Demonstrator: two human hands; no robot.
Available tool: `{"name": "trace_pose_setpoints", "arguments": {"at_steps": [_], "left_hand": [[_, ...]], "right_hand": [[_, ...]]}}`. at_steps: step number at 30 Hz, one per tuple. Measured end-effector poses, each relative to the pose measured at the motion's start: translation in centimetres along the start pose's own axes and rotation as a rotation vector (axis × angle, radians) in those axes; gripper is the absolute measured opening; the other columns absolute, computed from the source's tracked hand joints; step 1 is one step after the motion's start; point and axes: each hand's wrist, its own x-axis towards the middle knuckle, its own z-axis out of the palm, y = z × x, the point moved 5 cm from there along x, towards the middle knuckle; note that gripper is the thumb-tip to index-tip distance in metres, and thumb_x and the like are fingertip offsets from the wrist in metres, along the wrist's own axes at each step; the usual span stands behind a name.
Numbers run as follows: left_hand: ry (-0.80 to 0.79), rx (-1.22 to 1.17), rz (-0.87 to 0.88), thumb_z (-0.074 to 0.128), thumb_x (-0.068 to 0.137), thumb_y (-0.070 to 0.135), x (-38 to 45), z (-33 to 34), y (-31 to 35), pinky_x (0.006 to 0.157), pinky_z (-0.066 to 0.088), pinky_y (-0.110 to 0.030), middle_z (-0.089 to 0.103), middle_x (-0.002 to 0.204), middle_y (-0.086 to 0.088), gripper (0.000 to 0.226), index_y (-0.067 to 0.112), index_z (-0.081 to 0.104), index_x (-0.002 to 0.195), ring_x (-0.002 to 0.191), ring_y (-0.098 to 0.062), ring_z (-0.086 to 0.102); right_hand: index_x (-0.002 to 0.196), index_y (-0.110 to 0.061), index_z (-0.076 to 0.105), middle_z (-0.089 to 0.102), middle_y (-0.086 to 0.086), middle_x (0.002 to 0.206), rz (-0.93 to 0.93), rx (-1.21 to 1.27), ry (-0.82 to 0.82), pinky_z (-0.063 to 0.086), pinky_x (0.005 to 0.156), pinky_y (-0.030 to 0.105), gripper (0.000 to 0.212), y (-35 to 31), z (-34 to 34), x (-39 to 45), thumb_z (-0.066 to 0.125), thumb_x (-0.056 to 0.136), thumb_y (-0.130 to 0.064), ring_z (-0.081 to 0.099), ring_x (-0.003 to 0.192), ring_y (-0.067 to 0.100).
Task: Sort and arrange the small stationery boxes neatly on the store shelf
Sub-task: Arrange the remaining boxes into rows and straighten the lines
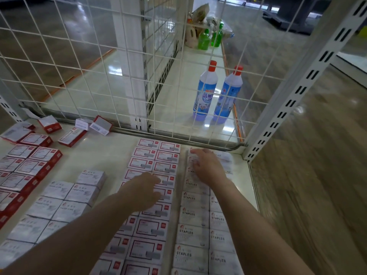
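Small stationery boxes lie in rows on the pale shelf (111,155). Two columns of red-framed boxes (156,155) run down the middle, and my left hand (143,192) rests flat on them, fingers loosely bent. To their right lie two columns of white STAPLES boxes (193,216); my right hand (206,165) lies palm-down on the far end of these, fingers spread. White PAPER CLIPS boxes (65,201) form a block at the left. Red boxes (29,169) fill the far left.
Several loose red boxes (72,136) lie tumbled near the wire mesh back panel (119,76). Behind the mesh stand two blue bottles (206,90) and green bottles (204,39) on another shelf. A slotted white upright (297,92) marks the right corner; the floor lies beyond.
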Motion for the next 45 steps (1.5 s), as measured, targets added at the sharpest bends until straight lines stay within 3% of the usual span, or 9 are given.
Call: {"name": "trace_pose_setpoints", "arguments": {"at_steps": [5,10,14,16,21,26,30,38,45], "left_hand": [[0.011,-0.065,-0.024,0.053,0.093,0.028,-1.5,-1.5,-2.3,0.096,0.045,-0.03,0.049,0.136,-0.005,0.04,0.017,0.05,0.131,0.116,-0.019,0.052],[0.04,-0.05,-0.018,0.052,0.093,0.028,-3.1,-4.8,-5.5,0.095,0.038,-0.024,0.048,0.135,0.001,0.036,0.019,0.053,0.128,0.12,-0.015,0.047],[0.044,0.007,-0.021,0.05,0.093,0.031,-3.9,-7.7,-9.9,0.102,0.034,-0.027,0.045,0.138,0.002,0.038,0.021,0.049,0.13,0.125,-0.014,0.041],[0.05,-0.006,-0.027,0.051,0.093,0.031,-4.4,-9.1,-12.3,0.099,0.037,-0.026,0.047,0.136,0.0,0.038,0.02,0.05,0.129,0.12,-0.015,0.046],[0.057,-0.013,-0.065,0.055,0.091,0.031,-5.5,-11.6,-18.4,0.091,0.041,-0.025,0.052,0.13,0.0,0.037,0.021,0.054,0.126,0.112,-0.015,0.053],[0.116,0.008,-0.131,0.052,0.092,0.028,-5.9,-13.7,-23.8,0.086,0.041,-0.023,0.057,0.124,-0.003,0.032,0.017,0.056,0.122,0.111,-0.017,0.054],[0.147,0.032,-0.146,0.047,0.095,0.032,-5.5,-14.3,-27.5,0.091,0.041,-0.023,0.055,0.127,0.001,0.034,0.018,0.053,0.125,0.114,-0.014,0.053],[0.014,-0.012,-0.141,0.048,0.093,0.028,-3.5,-13.3,-30.9,0.073,0.053,-0.024,0.063,0.09,0.003,0.018,0.018,0.063,0.095,0.083,-0.012,0.063],[0.034,0.04,-0.021,0.048,0.092,0.03,-3.2,-13.3,-30.2,0.088,0.05,-0.03,0.053,0.114,0.002,0.027,0.019,0.055,0.115,0.103,-0.016,0.056]], "right_hand": [[0.134,-0.02,0.046,0.045,0.005,0.136,0.019,0.003,0.026,0.036,0.105,0.038,0.042,-2.5,-0.3,-1.4,0.046,0.092,-0.014,0.04,0.126,0.023],[0.131,-0.02,0.049,0.051,0.004,0.131,0.014,0.0,0.042,0.037,0.097,0.03,0.041,-6.5,0.6,-2.1,0.047,0.091,-0.01,0.046,0.121,0.021],[0.134,-0.021,0.046,0.046,0.003,0.139,-0.008,-0.011,0.022,0.02,0.112,0.031,0.044,-9.9,2.5,-2.1,0.049,0.091,-0.009,0.041,0.129,0.018],[0.134,-0.023,0.046,0.046,0.0,0.139,-0.006,-0.031,0.015,0.012,0.107,0.024,0.041,-11.9,3.3,-2.2,0.046,0.093,-0.013,0.04,0.129,0.015],[0.126,-0.02,0.054,0.054,0.002,0.129,0.045,0.073,0.007,0.04,0.101,0.031,0.036,-16.9,5.9,-2.1,0.048,0.092,-0.01,0.052,0.115,0.019],[0.126,-0.016,0.054,0.057,0.002,0.122,0.053,0.068,-0.014,0.039,0.094,0.025,0.035,-20.9,8.5,-1.1,0.047,0.092,-0.011,0.053,0.111,0.016],[0.122,-0.018,0.055,0.058,0.001,0.117,0.087,0.096,0.023,0.041,0.089,0.024,0.031,-23.0,10.5,-0.1,0.048,0.092,-0.013,0.053,0.105,0.013],[0.123,-0.017,0.055,0.057,0.003,0.118,0.143,0.057,0.052,0.041,0.093,0.026,0.032,-25.6,11.7,1.0,0.047,0.092,-0.014,0.053,0.107,0.014],[0.129,-0.014,0.051,0.056,0.006,0.125,0.183,0.079,0.089,0.041,0.093,0.029,0.04,-26.7,11.2,3.1,0.049,0.089,-0.011,0.053,0.11,0.017]]}}
